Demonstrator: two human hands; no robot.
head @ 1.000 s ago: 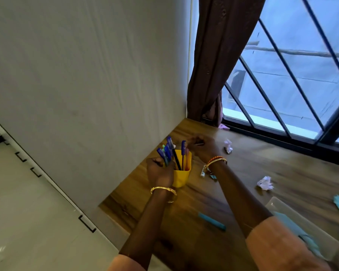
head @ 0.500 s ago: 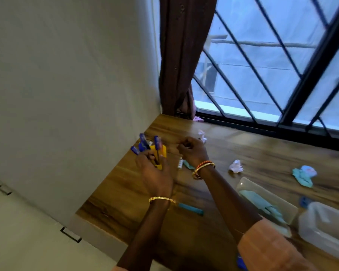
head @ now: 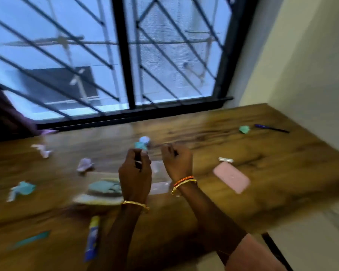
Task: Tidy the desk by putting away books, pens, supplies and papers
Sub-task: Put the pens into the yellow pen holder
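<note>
- Desk [head: 243,192]: wooden top under a barred window; loose items are scattered across it, so much of the tidying appears left to do.
- Clear container [head: 159,184]: blurred, lying mid-desk between the two wrists; probably the place for small supplies. Best steadied with one hand while the other loads it.
- Pink case [head: 231,178]: flat, right of the hands, apart from them; an easy one-handed lift.
- Left hand [head: 135,173]: raised over mid-desk, fingers curled; blur hides whether anything is pinched, so I cannot tell.
- Right hand [head: 177,161]: beside the left, fingers bent inward; its contents likewise cannot be told.
- Glue stick [head: 92,237]: lying at the near left edge; likely to roll, so grip it round the barrel.
- Purple pen [head: 271,128]: far right, near the wall, just beside a green paper scrap [head: 244,129]; a long reach, worth gathering both together.
- Crumpled papers [head: 84,165]: several light wads to the left and far centre; sweep them together before lifting.
</note>
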